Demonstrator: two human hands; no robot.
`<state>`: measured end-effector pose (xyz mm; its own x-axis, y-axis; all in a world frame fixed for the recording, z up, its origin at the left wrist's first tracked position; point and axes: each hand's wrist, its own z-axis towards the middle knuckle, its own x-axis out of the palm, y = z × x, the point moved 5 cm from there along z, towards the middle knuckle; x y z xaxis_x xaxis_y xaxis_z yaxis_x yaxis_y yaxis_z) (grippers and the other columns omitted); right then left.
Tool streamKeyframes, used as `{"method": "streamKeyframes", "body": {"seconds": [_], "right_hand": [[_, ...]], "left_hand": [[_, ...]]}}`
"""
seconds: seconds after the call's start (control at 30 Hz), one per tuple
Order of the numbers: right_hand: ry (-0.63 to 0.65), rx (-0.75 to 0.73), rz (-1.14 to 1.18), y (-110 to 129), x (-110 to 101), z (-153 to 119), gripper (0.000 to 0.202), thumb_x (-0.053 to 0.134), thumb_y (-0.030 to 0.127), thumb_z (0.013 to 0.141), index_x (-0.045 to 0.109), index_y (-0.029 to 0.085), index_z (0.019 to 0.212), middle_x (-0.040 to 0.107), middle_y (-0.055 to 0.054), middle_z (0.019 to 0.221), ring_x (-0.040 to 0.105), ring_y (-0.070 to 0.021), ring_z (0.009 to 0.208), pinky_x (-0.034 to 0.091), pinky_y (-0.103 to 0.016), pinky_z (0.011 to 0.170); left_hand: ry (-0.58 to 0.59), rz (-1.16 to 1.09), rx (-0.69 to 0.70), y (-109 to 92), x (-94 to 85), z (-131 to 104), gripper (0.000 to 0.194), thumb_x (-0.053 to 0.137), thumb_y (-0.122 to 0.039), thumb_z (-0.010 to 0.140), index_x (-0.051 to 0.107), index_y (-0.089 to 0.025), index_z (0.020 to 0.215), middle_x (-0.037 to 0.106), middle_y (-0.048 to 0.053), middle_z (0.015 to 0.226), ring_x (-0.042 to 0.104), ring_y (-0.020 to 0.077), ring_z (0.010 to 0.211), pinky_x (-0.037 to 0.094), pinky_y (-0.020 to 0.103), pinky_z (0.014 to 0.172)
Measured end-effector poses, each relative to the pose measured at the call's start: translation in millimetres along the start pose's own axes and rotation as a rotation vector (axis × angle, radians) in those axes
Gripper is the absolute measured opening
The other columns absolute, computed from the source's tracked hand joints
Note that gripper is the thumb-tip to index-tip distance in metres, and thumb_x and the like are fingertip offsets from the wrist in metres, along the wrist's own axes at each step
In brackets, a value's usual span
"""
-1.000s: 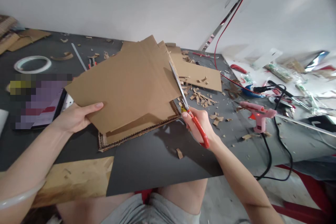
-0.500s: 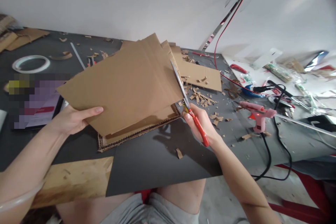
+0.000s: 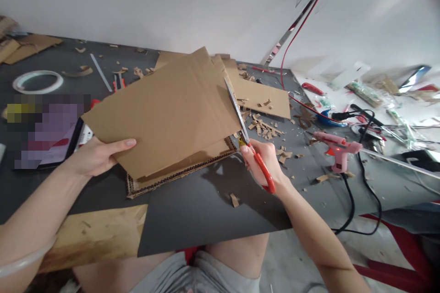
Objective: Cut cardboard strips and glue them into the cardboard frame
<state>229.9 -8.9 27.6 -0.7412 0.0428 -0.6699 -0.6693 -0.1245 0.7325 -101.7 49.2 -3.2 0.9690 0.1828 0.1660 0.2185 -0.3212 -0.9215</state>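
Cardboard sheet (image 3: 172, 114) pinched in my left grip (image 3: 98, 155), red-handled scissors (image 3: 242, 127) clasped in my right grip (image 3: 267, 153); one-edge hold risks slipping.

The left hand (image 3: 100, 158) pinches with thumb extended on top; the right hand (image 3: 263, 161) curls, forearms (image 3: 311, 219) angling inward.

Creased grey shorts (image 3: 223, 272); a smooth, glossy, whitish bangle (image 3: 27, 261)
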Motion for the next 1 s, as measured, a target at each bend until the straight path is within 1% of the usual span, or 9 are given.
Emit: {"method": "streamKeyframes", "body": {"seconds": [0.13, 0.3, 0.4, 0.5, 0.63, 0.73, 0.87, 1.0], "right_hand": [[-0.02, -0.002, 0.003, 2, 0, -1, 0.051, 0.038, 0.063, 0.083, 0.031, 0.022, 0.053, 0.03, 0.006, 0.044, 0.028, -0.0068, 0.042, 0.025, -0.023, 0.044], [-0.008, 0.03, 0.035, -1, 4, -1, 0.052, 0.038, 0.063, 0.083, 0.031, 0.021, 0.054, 0.03, 0.006, 0.044, 0.028, -0.0067, 0.042, 0.025, -0.023, 0.044], [0.028, 0.054, 0.044, -5, 6, 0, 0.053, 0.036, 0.066, 0.083, 0.032, 0.021, 0.055, 0.033, 0.005, 0.047, 0.029, -0.007, 0.044, 0.026, -0.023, 0.045], [0.083, 0.058, 0.057, -5, 6, 1, 0.054, 0.033, 0.071, 0.081, 0.038, 0.02, 0.062, 0.038, 0.004, 0.053, 0.032, -0.008, 0.047, 0.028, -0.023, 0.046], [0.141, 0.051, 0.062, -3, 4, 0, 0.057, 0.028, 0.074, 0.08, 0.043, 0.019, 0.072, 0.041, 0.003, 0.059, 0.036, -0.0097, 0.051, 0.031, -0.024, 0.049], [0.11, 0.051, 0.073, -2, 2, -1, 0.058, 0.027, 0.074, 0.081, 0.043, 0.019, 0.069, 0.042, 0.002, 0.057, 0.036, -0.0096, 0.051, 0.031, -0.024, 0.048], [0.071, 0.06, 0.076, -2, 2, -2, 0.055, 0.03, 0.071, 0.082, 0.037, 0.021, 0.061, 0.038, 0.003, 0.051, 0.034, -0.009, 0.048, 0.028, -0.024, 0.047], [0.054, 0.05, 0.055, -1, 1, -2, 0.055, 0.031, 0.07, 0.083, 0.035, 0.021, 0.058, 0.037, 0.003, 0.048, 0.033, -0.0087, 0.046, 0.027, -0.024, 0.047]], "left_hand": [[0.003, 0.02, 0.016, -1, -1.4, -1, 0.066, 0.08, -0.009, 0.039, 0.065, -0.021, 0.102, 0.075, 0.001, 0.087, 0.071, 0.0159, 0.069, 0.057, 0.016, 0.052], [-0.009, 0.061, 0.016, -1, -2.2, 0, 0.069, 0.08, -0.012, 0.04, 0.064, -0.02, 0.107, 0.075, 0.003, 0.09, 0.072, 0.0183, 0.075, 0.057, 0.017, 0.052], [-0.001, 0.065, 0.026, -3, -0.6, -1, 0.062, 0.08, -0.012, 0.04, 0.067, -0.019, 0.101, 0.075, 0.002, 0.088, 0.071, 0.0174, 0.074, 0.057, 0.017, 0.053], [0.009, 0.062, 0.021, -5, 1.0, -4, 0.053, 0.08, -0.011, 0.038, 0.07, -0.018, 0.089, 0.075, 0.001, 0.085, 0.071, 0.016, 0.069, 0.057, 0.017, 0.052], [0.028, 0.071, -0.051, -3, 4.3, -8, 0.046, 0.081, -0.008, 0.036, 0.07, -0.018, 0.079, 0.075, 0.0, 0.081, 0.07, 0.015, 0.064, 0.057, 0.017, 0.052], [0.029, 0.07, -0.091, 0, 6.5, -10, 0.045, 0.081, -0.008, 0.035, 0.07, -0.02, 0.077, 0.074, -0.001, 0.079, 0.07, 0.0151, 0.063, 0.057, 0.016, 0.051], [0.046, 0.093, -0.105, 2, 8.4, -10, 0.046, 0.081, -0.011, 0.036, 0.07, -0.019, 0.08, 0.074, 0.001, 0.081, 0.071, 0.0152, 0.065, 0.056, 0.015, 0.052], [0.044, 0.073, -0.115, 3, 8.7, -9, 0.047, 0.081, -0.009, 0.035, 0.071, -0.019, 0.08, 0.074, 0.0, 0.075, 0.07, 0.014, 0.064, 0.056, 0.013, 0.051]]}}
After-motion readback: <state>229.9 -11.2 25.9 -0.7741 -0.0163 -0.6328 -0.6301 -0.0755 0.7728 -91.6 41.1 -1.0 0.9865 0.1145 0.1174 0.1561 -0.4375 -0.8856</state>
